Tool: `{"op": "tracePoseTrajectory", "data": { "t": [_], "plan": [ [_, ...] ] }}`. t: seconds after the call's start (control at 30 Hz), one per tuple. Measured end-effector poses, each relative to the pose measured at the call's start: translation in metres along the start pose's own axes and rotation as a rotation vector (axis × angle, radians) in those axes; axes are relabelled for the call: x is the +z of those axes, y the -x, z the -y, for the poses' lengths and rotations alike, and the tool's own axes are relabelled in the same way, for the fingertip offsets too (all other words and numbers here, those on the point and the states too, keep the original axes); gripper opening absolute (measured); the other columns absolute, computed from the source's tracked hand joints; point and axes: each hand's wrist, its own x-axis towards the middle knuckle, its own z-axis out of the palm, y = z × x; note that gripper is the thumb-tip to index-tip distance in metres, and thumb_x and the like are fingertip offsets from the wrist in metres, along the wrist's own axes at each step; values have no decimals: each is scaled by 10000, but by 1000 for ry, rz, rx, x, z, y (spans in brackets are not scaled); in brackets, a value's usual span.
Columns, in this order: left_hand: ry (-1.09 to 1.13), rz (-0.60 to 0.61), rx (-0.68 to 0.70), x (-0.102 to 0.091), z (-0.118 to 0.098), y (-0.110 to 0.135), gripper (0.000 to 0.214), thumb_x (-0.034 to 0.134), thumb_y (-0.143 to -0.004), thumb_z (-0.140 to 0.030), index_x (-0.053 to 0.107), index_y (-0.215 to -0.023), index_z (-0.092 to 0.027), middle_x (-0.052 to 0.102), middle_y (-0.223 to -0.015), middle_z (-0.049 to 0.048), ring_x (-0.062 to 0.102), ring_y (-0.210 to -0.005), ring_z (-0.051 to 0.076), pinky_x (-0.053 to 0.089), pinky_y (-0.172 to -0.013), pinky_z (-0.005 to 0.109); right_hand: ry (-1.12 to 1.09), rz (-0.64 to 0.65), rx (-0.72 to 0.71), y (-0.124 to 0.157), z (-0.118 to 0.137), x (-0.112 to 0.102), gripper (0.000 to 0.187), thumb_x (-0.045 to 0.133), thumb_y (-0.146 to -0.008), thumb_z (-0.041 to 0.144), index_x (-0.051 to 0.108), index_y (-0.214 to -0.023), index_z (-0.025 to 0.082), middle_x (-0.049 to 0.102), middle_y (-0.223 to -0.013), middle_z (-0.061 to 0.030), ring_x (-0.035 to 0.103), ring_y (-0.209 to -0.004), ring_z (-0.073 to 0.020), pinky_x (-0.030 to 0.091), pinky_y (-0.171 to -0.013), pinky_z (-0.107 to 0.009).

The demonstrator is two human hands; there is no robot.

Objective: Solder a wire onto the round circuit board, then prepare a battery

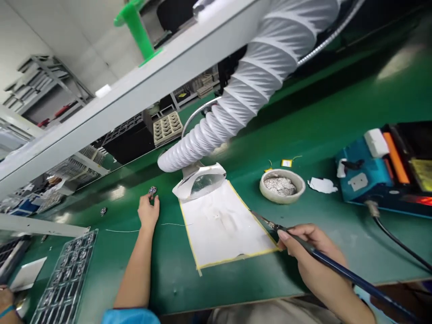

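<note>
Although the view is tilted, a green-matted tabletop (pixel 337 108) is seen running across the frame, with a grey-white shelf (pixel 135 90) mounted above it. A white ribbed extraction duct (pixel 249 85) is suspended from behind the shelf, its mouth lowered to the far edge of a white sheet (pixel 222 225) bordered with yellow tape. A blue soldering station (pixel 367 171) is positioned at the right, and a clear moulded tray (pixel 65 279) is placed at the lower left. A ceramic bowl (pixel 299 182) containing silver foil scraps (pixel 280 185) is set beyond the sheet.

A dark-handled soldering iron (pixel 330 256) is held in a closed grip by the right hand (pixel 312 252), its tip just over the sheet's yellow-taped edge. The left hand (pixel 147 211) is placed on the mat beside the sheet, its grip narrowed on a small round metal part (pixel 152 191) at the fingertips. A thin wire (pixel 124 230) is laid beneath the left wrist. A further hand (pixel 5 299), not the wearer's own, is noted at the lower-left corner.
</note>
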Motion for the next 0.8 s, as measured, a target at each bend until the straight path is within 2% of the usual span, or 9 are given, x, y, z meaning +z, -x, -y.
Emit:
{"op": "tracePoseTrajectory", "data": {
  "t": [0.07, 0.13, 0.3, 0.43, 0.57, 0.8],
  "plan": [
    [20, 82, 7, 9, 1, 3, 219, 622, -1055, -331, 783, -1093, -188, 811, -1050, 114, 762, -982, 246, 533, -838, 323, -9, 7, 4, -1, 2, 1, 527, 851, -717, 767, 645, -820, 293, 743, -680, -33, 682, -597, -259, 544, -561, -377],
    [34, 148, 31, 15, 2, 6, 218, 627, -1066, -338, 802, -1061, -207, 803, -956, 78, 748, -908, 224, 487, -780, 302, -20, 14, 2, 0, 6, 1, 509, 867, -724, 739, 641, -825, 295, 728, -651, -28, 699, -598, -267, 569, -562, -377],
    [23, 219, 60, 15, 6, 8, 292, 571, -1111, -367, 808, -1140, -199, 811, -979, 87, 750, -954, 229, 444, -771, 298, -13, -8, -56, 1, 9, 4, 477, 894, -739, 700, 661, -829, 295, 737, -633, -22, 712, -578, -266, 564, -532, -366],
    [1, 234, 62, 13, 6, 7, 292, 568, -1112, -370, 803, -1174, -207, 819, -1034, 93, 752, -981, 232, 443, -774, 303, -27, -19, -112, 0, 4, 6, 433, 918, -778, 693, 687, -818, 328, 747, -630, -42, 699, -550, -267, 512, -479, -368],
    [-5, 232, 59, 13, 2, 7, 276, 587, -1098, -390, 799, -1163, -225, 823, -1055, 86, 750, -978, 230, 443, -780, 303, -20, -21, -106, -1, 3, 7, 546, 916, -747, 743, 655, -849, 274, 731, -626, -15, 688, -548, -236, 522, -507, -337],
    [5, 216, 34, 15, 4, 4, 324, 573, -1052, -479, 764, -1053, -217, 788, -949, 77, 719, -914, 250, 405, -751, 311, -86, 37, -180, 0, -2, 7, 522, 917, -846, 678, 598, -864, 265, 697, -612, 16, 649, -516, -188, 526, -522, -304]
  ]
}}
